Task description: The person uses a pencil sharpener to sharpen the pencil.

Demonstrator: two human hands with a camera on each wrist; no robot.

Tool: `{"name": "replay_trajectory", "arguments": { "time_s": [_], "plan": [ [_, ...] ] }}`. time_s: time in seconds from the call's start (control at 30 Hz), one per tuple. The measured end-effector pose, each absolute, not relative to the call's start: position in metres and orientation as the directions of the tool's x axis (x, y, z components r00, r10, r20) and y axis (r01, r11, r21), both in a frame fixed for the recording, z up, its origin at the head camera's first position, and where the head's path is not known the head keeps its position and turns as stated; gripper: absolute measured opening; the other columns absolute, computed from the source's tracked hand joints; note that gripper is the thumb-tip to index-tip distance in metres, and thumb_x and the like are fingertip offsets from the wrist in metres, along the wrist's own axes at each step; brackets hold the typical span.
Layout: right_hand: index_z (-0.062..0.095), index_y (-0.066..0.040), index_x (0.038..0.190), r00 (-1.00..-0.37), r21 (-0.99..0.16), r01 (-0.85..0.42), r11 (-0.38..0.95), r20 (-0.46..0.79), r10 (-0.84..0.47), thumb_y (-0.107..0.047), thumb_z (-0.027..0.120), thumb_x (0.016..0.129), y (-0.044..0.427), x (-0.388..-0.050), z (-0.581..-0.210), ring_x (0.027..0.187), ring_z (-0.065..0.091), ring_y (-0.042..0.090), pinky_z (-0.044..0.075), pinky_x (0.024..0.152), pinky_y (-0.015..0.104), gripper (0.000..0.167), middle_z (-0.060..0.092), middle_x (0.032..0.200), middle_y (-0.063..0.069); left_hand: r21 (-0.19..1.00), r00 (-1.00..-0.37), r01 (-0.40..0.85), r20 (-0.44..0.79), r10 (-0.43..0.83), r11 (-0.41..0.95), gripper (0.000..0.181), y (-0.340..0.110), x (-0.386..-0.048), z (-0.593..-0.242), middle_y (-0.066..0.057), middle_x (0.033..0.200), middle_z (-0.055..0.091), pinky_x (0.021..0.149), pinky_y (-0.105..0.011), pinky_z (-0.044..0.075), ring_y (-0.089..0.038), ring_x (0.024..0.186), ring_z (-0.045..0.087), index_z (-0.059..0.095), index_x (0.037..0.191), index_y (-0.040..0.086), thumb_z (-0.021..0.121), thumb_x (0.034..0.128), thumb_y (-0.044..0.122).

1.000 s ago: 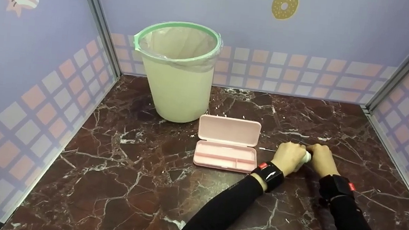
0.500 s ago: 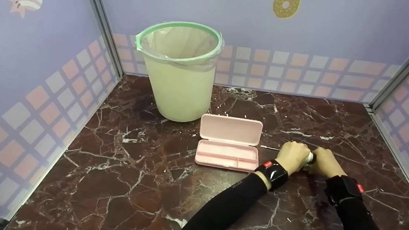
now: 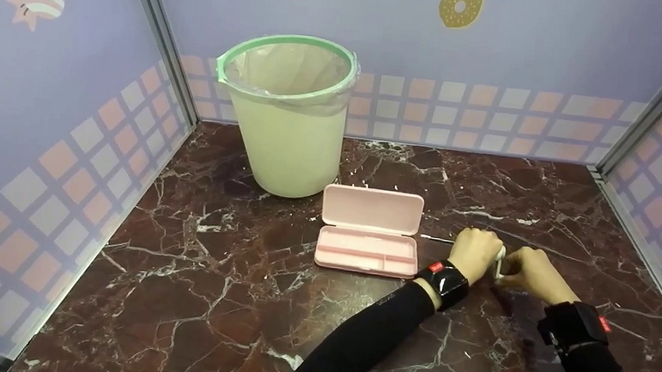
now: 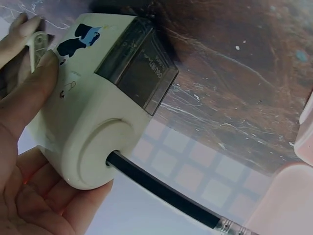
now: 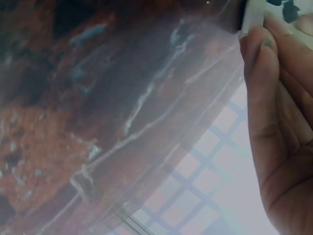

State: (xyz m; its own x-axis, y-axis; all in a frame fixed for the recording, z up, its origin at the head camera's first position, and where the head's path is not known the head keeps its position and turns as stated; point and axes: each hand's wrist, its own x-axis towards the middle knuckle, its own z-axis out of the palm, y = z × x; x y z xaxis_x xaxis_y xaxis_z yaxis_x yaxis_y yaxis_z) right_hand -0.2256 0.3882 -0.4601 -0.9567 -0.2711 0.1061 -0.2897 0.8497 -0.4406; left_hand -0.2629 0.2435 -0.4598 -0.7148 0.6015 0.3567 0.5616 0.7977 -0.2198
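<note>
My left hand (image 3: 475, 254) grips a cream hand-crank pencil sharpener (image 4: 88, 112), thumb on one side and fingers under the other. Dark cartoon prints and a smoky see-through shavings drawer (image 4: 139, 66) show on its body. A black pencil (image 4: 166, 188) with a silver band sticks out of the round front hole, pointing towards the case in the head view. At the sharpener's back, my right hand (image 3: 536, 276) pinches the white crank handle (image 3: 499, 265). The crank's knob is mostly hidden by fingers.
An open pink pencil case (image 3: 351, 261) lies left of the sharpener, close to the pencil's end. Behind it stands a pale bin (image 3: 292, 146) with a green rim and plastic liner. White crumbs dot the marbled table (image 3: 223, 320). Patterned panels (image 3: 528, 59) wall in the table.
My right hand has swung round at the crank, ending lower and further right, with the crank now pointing down. My left hand has shifted slightly right with the sharpener and pencil.
</note>
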Motion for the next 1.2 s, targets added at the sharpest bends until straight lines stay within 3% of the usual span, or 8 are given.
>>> {"name": "replay_trajectory", "arguments": {
  "time_s": [0.37, 0.57, 0.73, 1.2],
  "plan": [
    [0.066, -0.012, 0.061, -0.957, -0.429, -0.289, 0.856, 0.157, -0.245, -0.002, 0.08, 0.068, 0.386, -0.213, -0.449, 0.05, 0.043, 0.002, 0.037, 0.05, 0.021, 0.018, 0.059, 0.057, -0.006, -0.229, -0.707, 0.55, 0.383, 0.594, 0.803, 0.015, 0.246, -0.261, -0.459, 0.022, 0.086, 0.072, 0.066, -0.017, 0.051, -0.001, 0.077, 0.068, 0.072, 0.08, 0.042, 0.06, 0.0859, 0.036],
    [0.069, -0.008, 0.066, -0.954, -0.438, -0.293, 0.85, 0.197, -0.227, 0.002, 0.079, 0.068, 0.384, -0.208, -0.435, 0.052, 0.05, 0.002, 0.041, 0.05, 0.021, 0.014, 0.068, 0.062, 0.003, -0.253, -0.715, 0.526, 0.386, 0.583, 0.812, 0.02, 0.246, -0.26, -0.46, 0.02, 0.089, 0.073, 0.067, -0.017, 0.05, -0.002, 0.077, 0.067, 0.073, 0.085, 0.041, 0.057, 0.0889, 0.031],
    [0.069, -0.007, 0.066, -0.945, -0.399, -0.297, 0.868, 0.254, -0.207, 0.005, 0.078, 0.068, 0.381, -0.206, -0.433, 0.053, 0.052, 0.003, 0.042, 0.051, 0.022, 0.015, 0.069, 0.063, 0.003, -0.258, -0.713, 0.519, 0.395, 0.579, 0.815, 0.021, 0.247, -0.259, -0.462, 0.018, 0.09, 0.073, 0.067, -0.018, 0.049, -0.003, 0.077, 0.067, 0.074, 0.089, 0.04, 0.056, 0.0899, 0.028],
    [0.07, 0.001, 0.072, -0.859, -0.321, -0.305, 0.897, 0.5, -0.113, 0.008, 0.081, 0.067, 0.375, -0.208, -0.432, 0.053, 0.061, 0.022, 0.045, 0.052, 0.03, 0.014, 0.069, 0.065, 0.014, -0.272, -0.69, 0.547, 0.388, 0.611, 0.791, 0.017, 0.244, -0.264, -0.463, 0.02, 0.088, 0.072, 0.067, -0.017, 0.051, -0.002, 0.077, 0.068, 0.073, 0.083, 0.039, 0.059, 0.0887, 0.033]
  ]
}}
